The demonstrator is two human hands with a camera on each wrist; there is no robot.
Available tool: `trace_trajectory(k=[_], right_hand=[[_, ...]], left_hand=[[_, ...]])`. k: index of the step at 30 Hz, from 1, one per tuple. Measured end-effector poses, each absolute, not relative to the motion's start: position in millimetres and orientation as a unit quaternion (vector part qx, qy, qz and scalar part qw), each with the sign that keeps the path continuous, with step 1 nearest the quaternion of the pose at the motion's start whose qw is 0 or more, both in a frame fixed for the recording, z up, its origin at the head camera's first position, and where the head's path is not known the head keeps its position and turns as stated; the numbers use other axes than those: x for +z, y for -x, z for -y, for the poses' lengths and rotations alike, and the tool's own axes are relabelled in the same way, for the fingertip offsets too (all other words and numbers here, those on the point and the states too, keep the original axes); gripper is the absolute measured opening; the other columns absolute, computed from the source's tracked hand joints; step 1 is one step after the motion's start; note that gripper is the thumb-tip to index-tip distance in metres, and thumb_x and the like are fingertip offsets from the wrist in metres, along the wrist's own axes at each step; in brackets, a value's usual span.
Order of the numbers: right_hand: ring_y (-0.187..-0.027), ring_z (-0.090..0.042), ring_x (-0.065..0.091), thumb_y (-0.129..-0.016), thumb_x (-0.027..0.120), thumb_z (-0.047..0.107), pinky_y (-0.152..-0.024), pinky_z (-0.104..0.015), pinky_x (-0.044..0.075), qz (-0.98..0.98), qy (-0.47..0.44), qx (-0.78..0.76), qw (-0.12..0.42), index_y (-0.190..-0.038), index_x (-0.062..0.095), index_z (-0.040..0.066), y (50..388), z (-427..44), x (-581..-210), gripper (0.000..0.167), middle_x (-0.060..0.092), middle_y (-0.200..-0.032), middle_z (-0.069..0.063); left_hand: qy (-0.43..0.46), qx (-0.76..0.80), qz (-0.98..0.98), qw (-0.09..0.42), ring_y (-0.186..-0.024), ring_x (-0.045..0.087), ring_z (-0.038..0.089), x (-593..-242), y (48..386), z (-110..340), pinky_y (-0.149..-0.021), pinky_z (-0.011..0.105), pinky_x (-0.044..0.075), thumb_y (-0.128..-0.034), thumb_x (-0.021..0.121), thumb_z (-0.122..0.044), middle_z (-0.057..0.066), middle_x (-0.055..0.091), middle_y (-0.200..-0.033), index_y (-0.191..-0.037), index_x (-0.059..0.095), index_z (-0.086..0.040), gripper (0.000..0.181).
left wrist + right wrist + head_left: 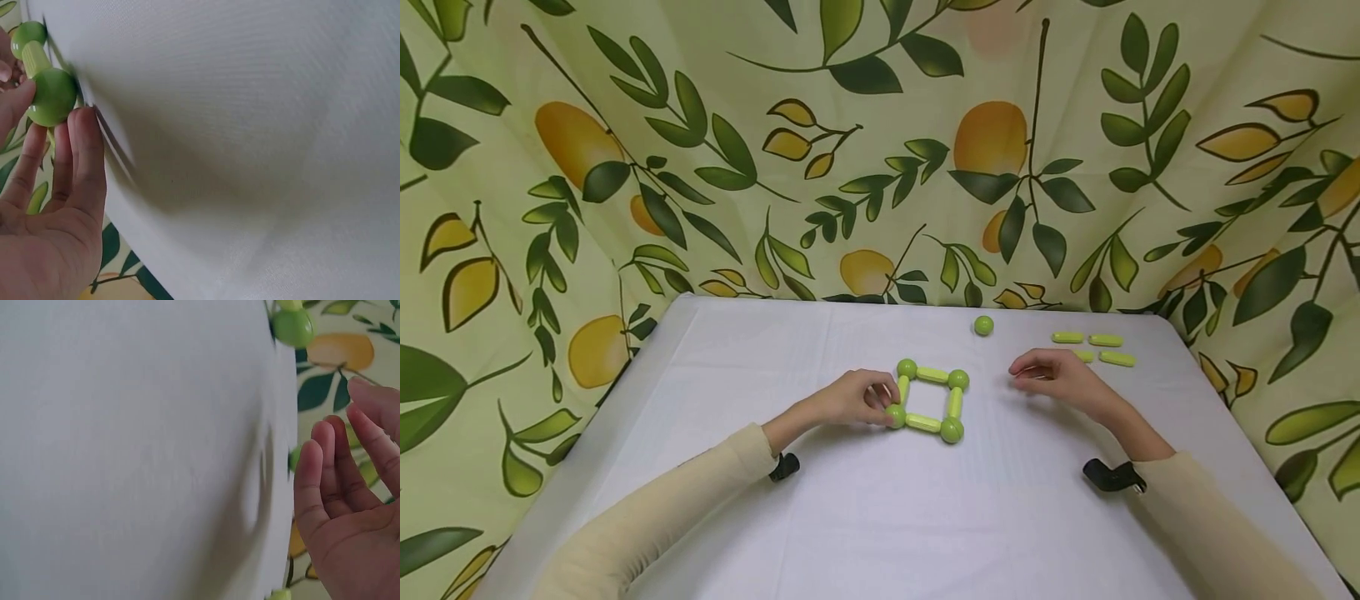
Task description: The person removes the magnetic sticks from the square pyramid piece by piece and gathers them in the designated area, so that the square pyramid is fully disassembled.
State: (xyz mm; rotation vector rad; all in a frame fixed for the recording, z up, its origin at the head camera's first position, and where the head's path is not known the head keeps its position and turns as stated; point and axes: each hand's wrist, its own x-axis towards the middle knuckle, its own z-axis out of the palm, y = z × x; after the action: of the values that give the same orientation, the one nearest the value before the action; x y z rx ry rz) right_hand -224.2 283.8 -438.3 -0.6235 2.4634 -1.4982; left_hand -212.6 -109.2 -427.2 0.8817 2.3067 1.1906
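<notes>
Head view: lower-left glossy green ball [895,416] of green rod-and-ball square [922,423] pinched by left hand [853,397]; loose glossy green sphere [983,325] seen upper-left of nearer right hand [1062,379], relaxed, empty.

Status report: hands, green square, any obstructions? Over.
Left hand pinches near-left ball; right hand empty. Green square looks closed all round. Nothing visibly blocking.

Counter [865,525]: white, faintly creased
Square [955,403]: four green balls [951,430] joined by four paler rods [922,423]
Loose ball [983,326]: green, near the far edge
Loose rods [1117,359]: four, right of that ball, one partly hidden
</notes>
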Motion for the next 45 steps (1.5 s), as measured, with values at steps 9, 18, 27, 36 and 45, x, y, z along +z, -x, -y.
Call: trace_trajectory(k=[9,18,27,36,45], right_hand=[[-0.088,-0.025,0.068,-0.094,0.075,0.009,-0.076,-0.031,0.057,-0.817,0.248,-0.494,0.162,-0.110,0.070,-0.002,228,-240,-447,0.020,0.070,-0.103,-0.012],[-0.082,-0.027,0.067,-0.095,0.075,0.011,-0.071,-0.034,0.058,-0.816,0.229,-0.495,0.192,-0.105,0.068,-0.001,226,-219,-445,0.017,0.070,-0.092,-0.012],[-0.073,-0.023,0.068,-0.092,0.079,0.017,-0.063,-0.035,0.059,-0.832,0.177,-0.494,0.180,-0.094,0.065,0.001,219,-207,-446,0.021,0.071,-0.079,-0.010],[-0.064,-0.019,0.068,-0.090,0.080,0.015,-0.058,-0.032,0.058,-0.837,0.141,-0.504,0.160,-0.087,0.060,0.001,212,-198,-447,0.025,0.070,-0.069,-0.011],[-0.062,-0.020,0.068,-0.090,0.080,0.010,-0.058,-0.032,0.059,-0.829,0.106,-0.522,0.168,-0.090,0.059,-0.001,209,-191,-444,0.024,0.070,-0.071,-0.013]], left_hand=[[-0.315,0.413,-0.835,0.184,-0.073,0.065,0.013,-424,199,99,-0.065,0.026,0.055,-0.0818,0.086,-0.008,0.004,0.065,-0.087,-0.098,0.067,-0.007,0.025],[-0.293,0.419,-0.837,0.195,-0.069,0.066,0.014,-423,193,94,-0.053,0.029,0.055,-0.0826,0.086,-0.008,0.004,0.064,-0.087,-0.097,0.066,-0.007,0.025],[-0.282,0.408,-0.860,0.122,-0.077,0.060,0.013,-424,217,79,-0.069,0.025,0.051,-0.0889,0.082,-0.018,-0.002,0.063,-0.086,-0.104,0.067,-0.005,0.025],[-0.278,0.384,-0.878,0.062,-0.104,0.061,0.022,-426,237,36,-0.096,0.040,0.042,-0.0903,0.081,-0.020,0.004,0.070,-0.106,-0.106,0.070,-0.008,0.023],[-0.297,0.391,-0.861,0.131,-0.108,0.065,0.021,-435,254,23,-0.093,0.030,0.050,-0.0936,0.077,-0.016,0.006,0.071,-0.113,-0.118,0.070,-0.011,0.026]])
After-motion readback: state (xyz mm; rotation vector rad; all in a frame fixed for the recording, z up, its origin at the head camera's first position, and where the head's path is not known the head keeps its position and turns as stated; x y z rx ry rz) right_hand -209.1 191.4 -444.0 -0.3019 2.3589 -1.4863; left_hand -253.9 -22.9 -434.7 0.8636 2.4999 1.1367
